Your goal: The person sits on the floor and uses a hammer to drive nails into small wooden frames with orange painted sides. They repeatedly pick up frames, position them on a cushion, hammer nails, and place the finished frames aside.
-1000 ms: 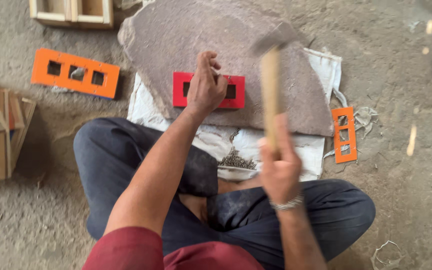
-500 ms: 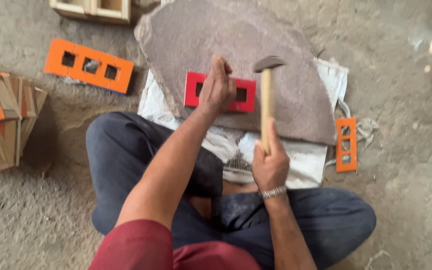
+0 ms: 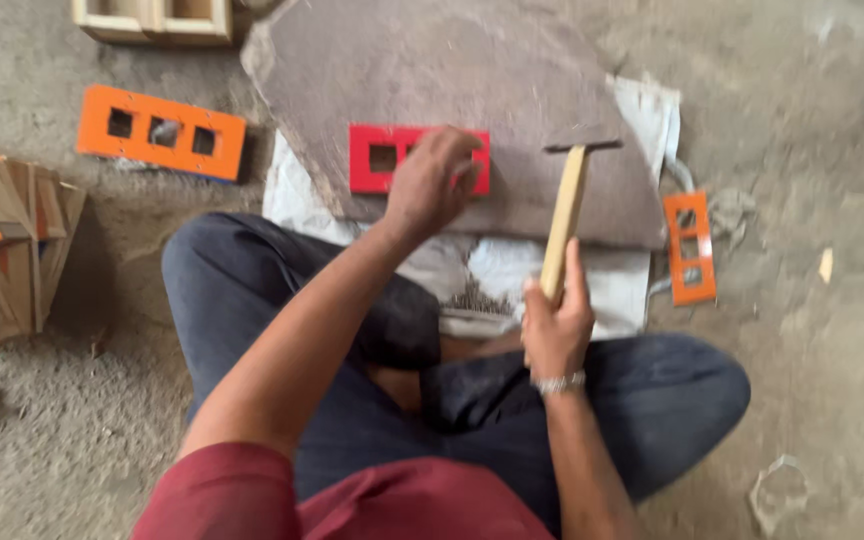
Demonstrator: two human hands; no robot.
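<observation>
I sit cross-legged on the ground behind a flat grey stone slab (image 3: 452,70). A red rectangular panel (image 3: 372,160) with square cutouts lies on the slab. My left hand (image 3: 432,185) rests on the panel's right part, fingers pinched together over it; whether they pinch something small is hidden. My right hand (image 3: 555,325) grips the wooden handle of a hammer (image 3: 567,215), whose metal head hovers low over the slab to the right of the red panel.
A white sack (image 3: 632,270) lies under the slab. An orange cutout panel (image 3: 162,132) lies at the left, a smaller orange one (image 3: 690,248) at the right. Wooden boxes (image 3: 12,250) stand at far left, a pale wooden frame (image 3: 152,18) at the top.
The hammer has swung down from a raised, blurred position to just over the slab. My left hand stays on the red panel. The camera has shifted slightly.
</observation>
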